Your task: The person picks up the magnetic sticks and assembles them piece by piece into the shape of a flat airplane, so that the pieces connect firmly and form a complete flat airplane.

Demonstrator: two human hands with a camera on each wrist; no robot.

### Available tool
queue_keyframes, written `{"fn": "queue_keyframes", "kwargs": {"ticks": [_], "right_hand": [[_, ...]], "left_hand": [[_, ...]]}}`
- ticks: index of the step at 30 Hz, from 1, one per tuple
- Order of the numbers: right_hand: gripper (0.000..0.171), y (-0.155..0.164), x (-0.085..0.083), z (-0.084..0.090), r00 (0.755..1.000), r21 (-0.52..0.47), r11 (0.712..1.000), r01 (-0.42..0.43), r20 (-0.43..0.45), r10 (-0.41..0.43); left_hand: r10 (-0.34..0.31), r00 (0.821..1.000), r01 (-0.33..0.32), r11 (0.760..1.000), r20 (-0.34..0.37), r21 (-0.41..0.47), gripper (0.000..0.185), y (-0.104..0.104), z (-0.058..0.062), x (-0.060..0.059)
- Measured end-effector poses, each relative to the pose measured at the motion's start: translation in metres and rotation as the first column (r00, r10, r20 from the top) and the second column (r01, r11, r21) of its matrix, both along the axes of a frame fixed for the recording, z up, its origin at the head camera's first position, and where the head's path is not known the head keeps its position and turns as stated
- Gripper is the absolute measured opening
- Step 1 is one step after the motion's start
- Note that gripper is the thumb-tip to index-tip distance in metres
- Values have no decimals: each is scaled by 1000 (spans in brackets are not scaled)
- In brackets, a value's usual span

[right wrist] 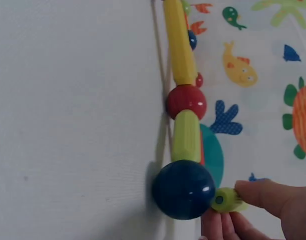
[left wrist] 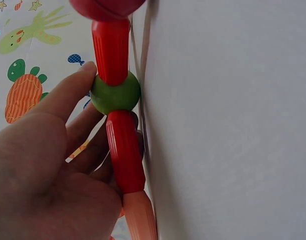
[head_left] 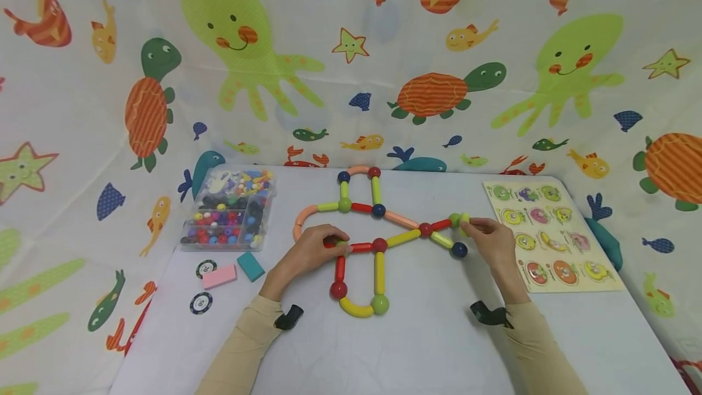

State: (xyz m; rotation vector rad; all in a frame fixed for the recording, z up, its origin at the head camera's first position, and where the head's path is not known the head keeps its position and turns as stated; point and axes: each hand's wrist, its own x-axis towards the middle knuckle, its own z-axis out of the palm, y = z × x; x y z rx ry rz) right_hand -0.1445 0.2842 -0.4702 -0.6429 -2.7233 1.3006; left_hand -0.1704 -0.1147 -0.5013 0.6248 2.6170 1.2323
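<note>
A figure of magnetic sticks and balls lies on the white table. My left hand (head_left: 315, 250) pinches a green ball (left wrist: 116, 96) at the figure's left side, thumb on one side and fingers behind it. Red sticks (left wrist: 126, 152) join that ball above and below in the left wrist view. On the right, my right hand (head_left: 493, 241) holds a short light green stick (right wrist: 228, 200) between thumb and fingers. In the head view that stick meets a green ball (head_left: 454, 219) at the end of a red stick (head_left: 441, 224). Just below is a dark blue ball (head_left: 459, 250).
A clear compartment box (head_left: 226, 249) of beads stands at the back left. In front of it are a pink block (head_left: 219, 276), a teal block (head_left: 250, 266) and two poker chips (head_left: 201, 303). A fruit puzzle board (head_left: 595, 282) lies at the right; a patterned cloth (head_left: 329, 11) hangs behind.
</note>
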Motion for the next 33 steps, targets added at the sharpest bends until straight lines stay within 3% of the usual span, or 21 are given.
{"fn": "queue_keyframes", "kwargs": {"ticks": [6, 13, 33], "right_hand": [[54, 1, 1, -9, 998, 1, 1000, -11, 62, 11], [54, 3, 0, -14, 997, 27, 999, -27, 67, 25], [47, 2, -6, -12, 986, 93, 985, -142, 96, 133]], "left_hand": [[-4, 1000, 4, 1000, -4, -7, 30, 0, -1, 0], [-2, 1000, 2, 1000, -11, -1, 30, 0, -2, -2], [6, 1000, -6, 1000, -1, 3, 30, -1, -2, -2]]}}
